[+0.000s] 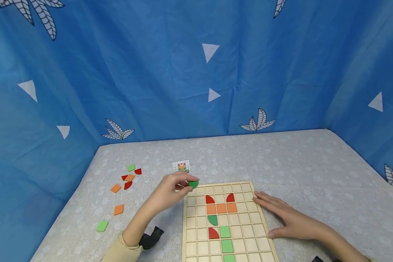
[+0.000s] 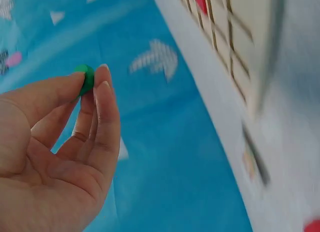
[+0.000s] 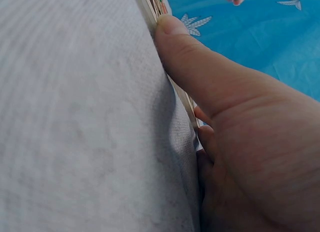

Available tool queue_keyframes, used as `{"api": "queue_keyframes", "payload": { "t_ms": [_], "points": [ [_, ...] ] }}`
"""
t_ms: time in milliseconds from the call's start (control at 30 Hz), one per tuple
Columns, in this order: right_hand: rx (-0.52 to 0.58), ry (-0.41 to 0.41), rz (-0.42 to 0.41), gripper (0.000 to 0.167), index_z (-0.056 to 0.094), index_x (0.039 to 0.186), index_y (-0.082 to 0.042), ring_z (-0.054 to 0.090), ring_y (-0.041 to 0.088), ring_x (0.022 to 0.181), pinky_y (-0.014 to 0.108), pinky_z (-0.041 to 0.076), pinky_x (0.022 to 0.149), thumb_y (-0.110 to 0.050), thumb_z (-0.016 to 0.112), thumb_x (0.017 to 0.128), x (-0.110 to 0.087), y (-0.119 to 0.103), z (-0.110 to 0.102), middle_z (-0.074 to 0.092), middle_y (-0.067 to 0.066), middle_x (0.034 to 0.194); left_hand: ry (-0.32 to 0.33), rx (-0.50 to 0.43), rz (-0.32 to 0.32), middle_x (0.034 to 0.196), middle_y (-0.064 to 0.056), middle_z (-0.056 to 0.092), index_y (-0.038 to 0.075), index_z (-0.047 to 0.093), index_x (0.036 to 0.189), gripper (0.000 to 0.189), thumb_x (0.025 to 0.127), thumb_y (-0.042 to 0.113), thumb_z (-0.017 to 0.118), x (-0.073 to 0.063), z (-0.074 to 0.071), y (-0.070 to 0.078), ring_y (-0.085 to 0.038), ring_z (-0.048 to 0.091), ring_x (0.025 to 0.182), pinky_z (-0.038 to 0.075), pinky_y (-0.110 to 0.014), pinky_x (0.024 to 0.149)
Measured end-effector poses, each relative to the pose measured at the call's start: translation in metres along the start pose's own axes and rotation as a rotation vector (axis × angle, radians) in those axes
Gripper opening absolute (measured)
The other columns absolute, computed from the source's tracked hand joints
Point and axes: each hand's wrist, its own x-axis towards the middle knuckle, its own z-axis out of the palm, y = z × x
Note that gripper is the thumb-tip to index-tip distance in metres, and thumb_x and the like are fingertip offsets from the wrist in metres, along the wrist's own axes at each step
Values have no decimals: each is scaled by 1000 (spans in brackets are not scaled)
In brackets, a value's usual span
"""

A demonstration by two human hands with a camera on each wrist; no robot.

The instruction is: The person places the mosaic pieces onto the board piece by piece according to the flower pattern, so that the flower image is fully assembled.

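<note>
Between thumb and fingers, my left hand [image 1: 169, 191] pinches a dark green quarter-circle tile [image 1: 193, 184] over the far left corner of a wooden grid board [image 1: 245, 218]. The left wrist view shows the same green tile [image 2: 87, 79] at the fingertips. My right hand [image 1: 293, 218] rests along the board's right edge, its thumb [image 3: 182, 46] and fingertips touching the rim. Set in the board's cells are red quarter-circles [image 1: 213, 233], a row of orange squares [image 1: 221, 208], one dark green quarter-circle [image 1: 213, 219] and a column of light green squares [image 1: 227, 246].
Beyond the board lies a small printed pattern card [image 1: 181, 166], partly behind my left hand. Loose tiles are scattered on the table at left, among them an orange square [image 1: 118, 210], a light green square [image 1: 102, 226] and a red piece [image 1: 128, 185]. A blue curtain [image 1: 183, 72] hangs behind.
</note>
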Motion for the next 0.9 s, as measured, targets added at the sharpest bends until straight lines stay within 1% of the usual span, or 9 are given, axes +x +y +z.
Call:
{"api": "queue_keyframes", "payload": {
  "t_ms": [67, 200, 333, 467, 533, 633, 667, 767, 900],
  "points": [
    [0, -1, -7, 87, 31, 147, -14, 20, 19, 136, 38, 28, 96, -37, 75, 76, 0, 0, 0, 22, 11, 151, -55, -29, 34, 103, -2, 62, 6, 68, 112, 28, 86, -5, 62, 4, 11, 4, -11, 62, 83, 52, -25, 72],
    [-2, 1, -12, 86, 31, 147, -13, 20, 19, 137, 36, 28, 96, -38, 74, 77, 1, 0, 0, 22, 12, 151, -139, -82, 63, 100, -2, 64, 4, 68, 110, 25, 87, -4, 63, 10, 31, 9, -9, 62, 82, 51, -24, 72],
    [-10, 0, -4, 86, 31, 147, -14, 19, 16, 137, 42, 31, 95, -38, 74, 76, 0, 1, -1, 22, 11, 151, -193, -146, 27, 101, -3, 65, 5, 70, 107, 24, 86, -4, 63, 13, 46, 13, -10, 64, 79, 51, -23, 69],
    [-5, -4, -4, 87, 31, 147, -14, 18, 16, 137, 45, 34, 94, -37, 74, 76, 0, 1, 0, 22, 11, 151, -216, -187, -26, 99, 2, 65, 7, 71, 105, 24, 85, -4, 65, 14, 59, 17, -9, 64, 75, 51, -22, 65],
    [-2, -5, -3, 87, 31, 147, -13, 19, 16, 137, 46, 34, 93, -37, 74, 76, -1, 1, 1, 22, 11, 151, -220, -191, -38, 93, 6, 64, 9, 71, 103, 23, 85, -4, 65, 15, 65, 18, -8, 63, 68, 49, -21, 58],
    [-7, -3, -2, 87, 30, 147, -13, 19, 16, 137, 48, 35, 92, -37, 74, 77, -1, 0, 1, 22, 11, 151, -225, -185, -42, 85, 10, 63, 12, 72, 99, 20, 85, 0, 66, 15, 74, 18, -11, 61, 58, 44, -19, 47],
    [-9, -2, -5, 87, 30, 147, -13, 19, 17, 137, 48, 35, 92, -37, 75, 76, -1, 0, 1, 22, 11, 151, -229, -188, -40, 84, 11, 63, 13, 72, 97, 18, 85, 1, 67, 16, 76, 18, -10, 61, 57, 44, -19, 47],
    [-9, 3, -23, 87, 31, 147, -12, 20, 18, 137, 43, 33, 94, -36, 75, 76, 0, 1, 1, 22, 12, 151, -241, -175, -17, 83, 11, 64, 14, 73, 94, 13, 86, 5, 68, 18, 82, 18, -6, 60, 62, 46, -19, 52],
    [-7, 7, -37, 87, 31, 147, -11, 19, 19, 137, 39, 31, 96, -35, 75, 76, -1, 2, 0, 22, 13, 151, -248, -122, 14, 80, 14, 65, 14, 73, 94, 10, 85, 9, 69, 21, 87, 16, 0, 56, 66, 48, -18, 59]
  ]
}}
